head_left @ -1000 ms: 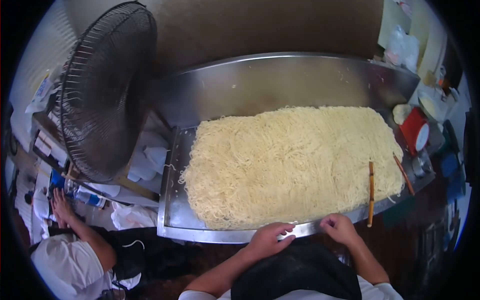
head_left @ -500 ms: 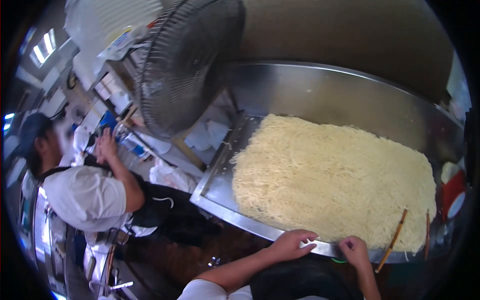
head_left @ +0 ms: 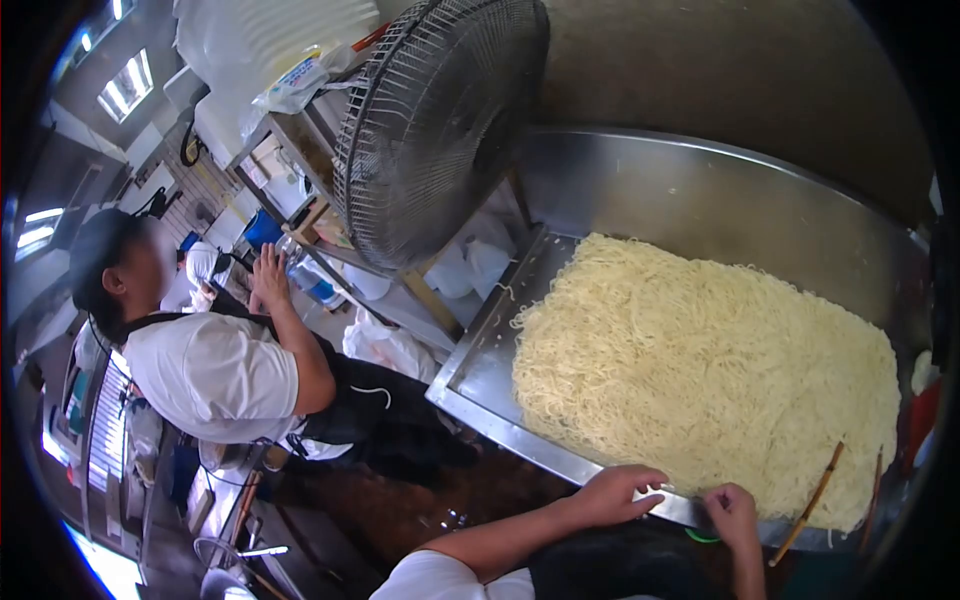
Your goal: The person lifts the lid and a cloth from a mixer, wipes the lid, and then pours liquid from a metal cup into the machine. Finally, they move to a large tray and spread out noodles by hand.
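A wide bed of pale noodles (head_left: pixel 700 370) lies in a large shallow metal tray (head_left: pixel 480 385). At the tray's near rim, my left hand (head_left: pixel 622 496) rests with its fingers bent and a gap between thumb and fingers; nothing shows in it. My right hand (head_left: pixel 732 512) is a little further right along the same rim, its fingers curled in. What they close on, if anything, is hidden. Beside it, below the rim, is a thin green band (head_left: pixel 702 537). Two long brown sticks, the nearer stick (head_left: pixel 808 503) and the farther stick (head_left: pixel 872 500), lean across the noodles' right end.
A big round fan (head_left: pixel 440 140) stands over the tray's left end. To the left a person (head_left: pixel 215 370) in a white shirt and dark apron holds their hands raised together. Behind are shelves (head_left: pixel 320 215) with containers and a white plastic bag (head_left: pixel 385 345). A red object (head_left: pixel 922 425) sits far right.
The view has swung left and up, so everything sits further right in it. Both my hands keep nearly the same pose at the tray rim. The noodles look unchanged.
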A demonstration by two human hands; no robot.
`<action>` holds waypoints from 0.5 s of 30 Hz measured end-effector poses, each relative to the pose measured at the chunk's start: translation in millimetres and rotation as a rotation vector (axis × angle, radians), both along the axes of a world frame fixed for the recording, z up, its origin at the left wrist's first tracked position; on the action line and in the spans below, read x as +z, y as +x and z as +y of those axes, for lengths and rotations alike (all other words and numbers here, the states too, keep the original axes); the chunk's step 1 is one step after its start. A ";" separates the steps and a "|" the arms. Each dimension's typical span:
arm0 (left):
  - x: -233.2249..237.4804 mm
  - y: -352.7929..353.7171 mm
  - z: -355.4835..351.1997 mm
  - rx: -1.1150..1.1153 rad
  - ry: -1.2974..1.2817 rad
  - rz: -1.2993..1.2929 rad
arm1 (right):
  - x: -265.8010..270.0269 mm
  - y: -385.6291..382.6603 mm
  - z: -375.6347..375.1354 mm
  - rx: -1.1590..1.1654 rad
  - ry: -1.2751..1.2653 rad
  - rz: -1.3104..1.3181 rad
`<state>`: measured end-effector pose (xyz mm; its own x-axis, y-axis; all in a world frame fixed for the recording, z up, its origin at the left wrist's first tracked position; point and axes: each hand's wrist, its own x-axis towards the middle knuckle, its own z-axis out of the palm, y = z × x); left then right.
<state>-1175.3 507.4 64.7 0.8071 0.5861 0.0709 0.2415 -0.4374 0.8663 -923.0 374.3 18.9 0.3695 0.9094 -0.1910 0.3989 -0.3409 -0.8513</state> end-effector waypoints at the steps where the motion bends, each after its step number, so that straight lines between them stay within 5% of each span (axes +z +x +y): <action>1: 1.8 0.9 0.9 -0.007 -0.002 -0.003 | 1.5 -0.9 -0.8 0.009 0.005 -0.008; 15: -6.1 -3.4 2.1 0.002 -0.050 -0.009 | 2.7 -7.7 1.6 -0.001 -0.018 0.039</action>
<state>-1178.7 509.5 58.7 0.8052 0.5911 0.0488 0.2345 -0.3928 0.8892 -930.7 375.9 21.6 0.3623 0.9052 -0.2220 0.3651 -0.3570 -0.8598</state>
